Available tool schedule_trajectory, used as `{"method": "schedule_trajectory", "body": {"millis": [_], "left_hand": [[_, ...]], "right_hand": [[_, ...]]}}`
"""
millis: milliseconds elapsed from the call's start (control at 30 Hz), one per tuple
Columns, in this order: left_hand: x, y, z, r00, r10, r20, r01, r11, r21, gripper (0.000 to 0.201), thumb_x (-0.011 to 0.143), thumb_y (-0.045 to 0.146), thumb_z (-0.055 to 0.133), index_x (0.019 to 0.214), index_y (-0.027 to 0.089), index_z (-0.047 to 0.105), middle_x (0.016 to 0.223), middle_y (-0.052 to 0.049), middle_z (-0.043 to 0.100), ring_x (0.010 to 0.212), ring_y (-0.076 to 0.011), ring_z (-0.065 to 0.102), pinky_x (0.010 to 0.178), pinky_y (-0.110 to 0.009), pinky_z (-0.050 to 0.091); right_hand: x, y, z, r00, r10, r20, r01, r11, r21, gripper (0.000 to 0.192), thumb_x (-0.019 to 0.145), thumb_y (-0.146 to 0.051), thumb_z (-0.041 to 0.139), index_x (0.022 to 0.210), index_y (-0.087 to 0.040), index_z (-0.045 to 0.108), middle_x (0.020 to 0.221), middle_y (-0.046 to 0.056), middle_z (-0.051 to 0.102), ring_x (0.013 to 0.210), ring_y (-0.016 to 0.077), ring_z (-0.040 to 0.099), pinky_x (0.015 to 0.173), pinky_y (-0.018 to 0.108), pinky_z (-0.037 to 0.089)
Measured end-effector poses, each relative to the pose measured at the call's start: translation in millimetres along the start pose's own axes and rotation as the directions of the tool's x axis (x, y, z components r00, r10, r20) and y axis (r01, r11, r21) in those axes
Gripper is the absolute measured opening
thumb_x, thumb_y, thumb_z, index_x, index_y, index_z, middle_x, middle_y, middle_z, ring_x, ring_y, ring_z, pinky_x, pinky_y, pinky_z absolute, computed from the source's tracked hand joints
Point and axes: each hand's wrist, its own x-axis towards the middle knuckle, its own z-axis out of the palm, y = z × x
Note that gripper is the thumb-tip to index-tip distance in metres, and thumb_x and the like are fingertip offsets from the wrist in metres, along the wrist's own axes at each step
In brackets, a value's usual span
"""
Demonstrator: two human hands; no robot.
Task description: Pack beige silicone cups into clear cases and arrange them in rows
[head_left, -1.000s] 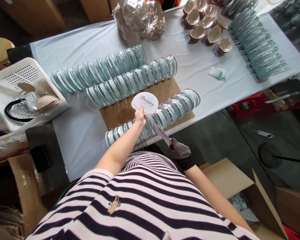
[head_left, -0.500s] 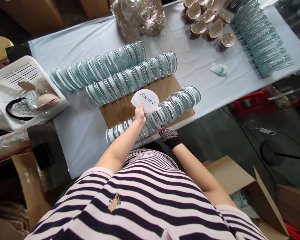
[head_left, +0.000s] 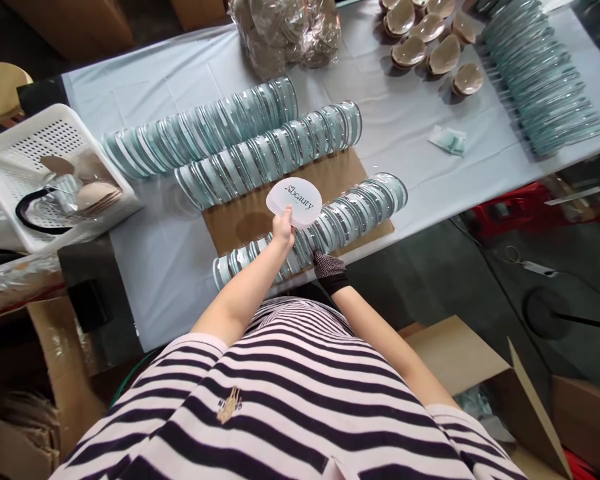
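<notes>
My bare left hand (head_left: 283,230) is closed on a stack of white rounded cards (head_left: 296,200) printed with "beauty", thumb on top, above the nearest row of clear plastic cases. My right hand (head_left: 329,265) wears a black dotted glove. Its bent fingers press against the near side of that row of clear cases (head_left: 363,210); whatever they pinch is hidden. The row lies along a brown cardboard sheet (head_left: 237,230). Behind it run a second row of clear cases (head_left: 270,157) and a third row of clear cases (head_left: 200,127).
A white basket (head_left: 75,127) with loose items stands at the left. Further back are a plastic-wrapped bundle (head_left: 290,40), brown shell-shaped pieces (head_left: 444,55), a small packet (head_left: 448,141) and a long row of clear pieces (head_left: 545,87). An open carton (head_left: 455,347) sits below, right.
My right hand has moved slightly left and in against the row; the white card that showed at its fingers is no longer visible there. My left hand keeps the card stack nearly in place.
</notes>
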Motion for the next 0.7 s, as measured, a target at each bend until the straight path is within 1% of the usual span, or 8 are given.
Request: {"method": "schedule_trajectory", "body": {"millis": [167, 267, 333, 400, 433, 500, 600, 700], "left_hand": [[-3.9, -2.4, 0.5, 0.999, 0.04, -0.012, -0.04, 0.999, -0.016, 0.028, 0.088, 0.015, 0.066, 0.116, 0.016, 0.067, 0.116, -0.009, 0.073, 0.113, -0.0211, 0.067, 0.101, -0.037, 0.052], [-6.9, -4.2, 1.7, 0.997, 0.07, -0.014, -0.071, 0.997, -0.016, 0.026, 0.087, 0.015, 0.067, 0.113, 0.015, 0.068, 0.115, -0.009, 0.073, 0.114, -0.0206, 0.067, 0.103, -0.036, 0.051], [-7.9, -4.8, 2.8, 0.996, 0.083, -0.023, -0.084, 0.996, -0.009, 0.024, 0.087, 0.014, 0.067, 0.111, 0.015, 0.069, 0.114, -0.009, 0.074, 0.113, -0.0203, 0.067, 0.103, -0.035, 0.051], [-8.8, -5.0, 3.8, 0.995, 0.09, -0.032, -0.09, 0.996, -0.003, 0.023, 0.088, 0.014, 0.065, 0.111, 0.014, 0.069, 0.113, -0.008, 0.074, 0.113, -0.0201, 0.067, 0.102, -0.035, 0.051], [-9.7, -5.0, 4.0, 0.995, 0.093, -0.036, -0.093, 0.996, -0.003, 0.022, 0.089, 0.014, 0.065, 0.111, 0.014, 0.068, 0.112, -0.008, 0.074, 0.112, -0.02, 0.067, 0.101, -0.035, 0.051], [-13.5, -4.6, 3.2, 0.994, 0.099, -0.034, -0.099, 0.995, -0.008, 0.023, 0.088, 0.015, 0.066, 0.111, 0.014, 0.069, 0.112, -0.008, 0.074, 0.112, -0.0199, 0.067, 0.101, -0.035, 0.052], [-24.1, -3.2, -3.0, 0.995, 0.101, 0.01, -0.101, 0.995, -0.019, 0.026, 0.084, 0.015, 0.071, 0.111, 0.015, 0.069, 0.11, -0.008, 0.075, 0.113, -0.0208, 0.067, 0.102, -0.035, 0.051], [-35.3, -0.4, -14.5, 0.993, 0.113, 0.043, -0.113, 0.994, 0.004, 0.026, 0.085, 0.014, 0.069, 0.11, 0.014, 0.07, 0.105, -0.008, 0.076, 0.111, -0.022, 0.068, 0.103, -0.037, 0.05]], "right_hand": [[1.5, -0.2, -4.4, 0.985, -0.077, 0.153, 0.008, 0.912, 0.411, 0.02, 0.095, -0.032, 0.037, 0.091, -0.021, 0.053, 0.066, -0.002, 0.053, 0.052, 0.0113, 0.047, 0.053, 0.022, 0.041], [2.0, -4.9, -3.6, 0.954, -0.131, 0.271, -0.11, 0.686, 0.719, 0.03, 0.097, -0.039, 0.026, 0.09, -0.022, 0.049, 0.058, -0.007, 0.043, 0.04, 0.0083, 0.029, 0.044, 0.019, 0.034], [1.5, -6.0, -6.7, 0.921, -0.129, 0.368, -0.233, 0.576, 0.783, 0.03, 0.095, -0.046, 0.035, 0.094, -0.021, 0.051, 0.055, -0.007, 0.045, 0.039, 0.0081, 0.031, 0.043, 0.019, 0.032], [2.2, -4.6, -17.3, 0.925, -0.066, 0.375, -0.223, 0.704, 0.675, 0.029, 0.091, -0.047, 0.047, 0.096, -0.02, 0.056, 0.056, -0.004, 0.053, 0.043, 0.0107, 0.043, 0.045, 0.022, 0.037], [3.9, -3.8, -25.6, 0.958, -0.027, 0.287, -0.149, 0.804, 0.576, 0.03, 0.09, -0.047, 0.05, 0.097, -0.019, 0.059, 0.06, -0.001, 0.058, 0.048, 0.0132, 0.051, 0.049, 0.024, 0.042], [11.5, -3.6, -46.2, 0.999, -0.024, -0.035, 0.036, 0.924, 0.381, 0.034, 0.091, -0.045, 0.048, 0.107, -0.019, 0.063, 0.083, 0.008, 0.07, 0.073, 0.0194, 0.065, 0.067, 0.03, 0.052], [28.5, -12.1, -73.2, 0.905, -0.11, -0.412, 0.215, 0.952, 0.22, 0.052, 0.093, -0.042, 0.041, 0.137, -0.016, 0.05, 0.133, 0.015, 0.06, 0.122, 0.025, 0.056, 0.102, 0.04, 0.046], [35.1, -31.6, -77.1, 0.853, -0.232, -0.468, 0.288, 0.956, 0.051, 0.066, 0.09, -0.04, 0.046, 0.147, -0.008, 0.038, 0.148, 0.019, 0.046, 0.138, 0.0297, 0.041, 0.114, 0.047, 0.034]]}}
